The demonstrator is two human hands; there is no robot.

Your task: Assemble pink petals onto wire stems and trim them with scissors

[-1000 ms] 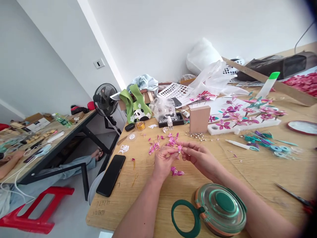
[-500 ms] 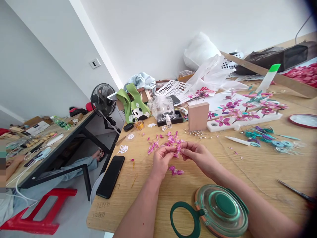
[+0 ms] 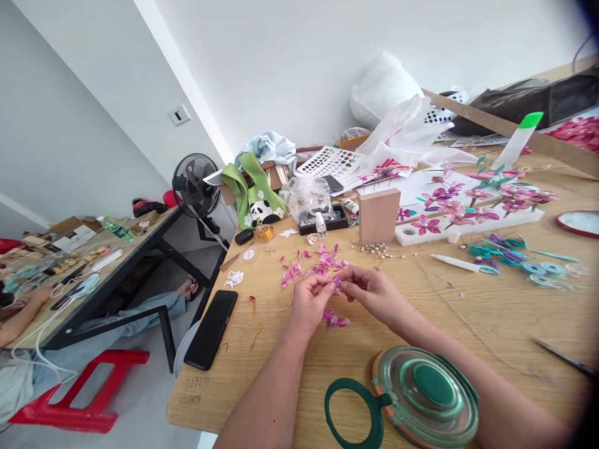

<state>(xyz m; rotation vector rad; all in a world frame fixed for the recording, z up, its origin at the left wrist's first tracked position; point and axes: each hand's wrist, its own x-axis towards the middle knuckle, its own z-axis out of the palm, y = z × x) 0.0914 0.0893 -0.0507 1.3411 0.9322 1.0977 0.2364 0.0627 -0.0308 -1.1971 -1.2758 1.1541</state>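
My left hand (image 3: 309, 302) and my right hand (image 3: 369, 288) meet over the wooden table (image 3: 374, 330), both closed in a pinch on a small pink-purple petal piece (image 3: 336, 284) between the fingertips. Loose pink petals (image 3: 322, 262) lie scattered just beyond the fingers. A small cluster of purple petals (image 3: 335, 320) rests on the wood below, between my wrists. Finished-looking pink flowers (image 3: 461, 212) stand on a white foam strip (image 3: 472, 229) at the right. White beads (image 3: 377, 248) lie in front of an upright wooden block (image 3: 378, 217).
A lidded glass jar (image 3: 428, 396) stands beside my right forearm. Left are a black phone (image 3: 211, 329) and a red stool (image 3: 88, 390). Scissors (image 3: 561, 355), a white pen (image 3: 453, 262) and ribbon spools (image 3: 543, 269) lie right. A co-worker's arm (image 3: 28, 315) shows at far left.
The view has shifted slightly, so the things on the table appear a little further right. Both hands keep their pinch, with the fingertips slightly closer together around the petal piece.
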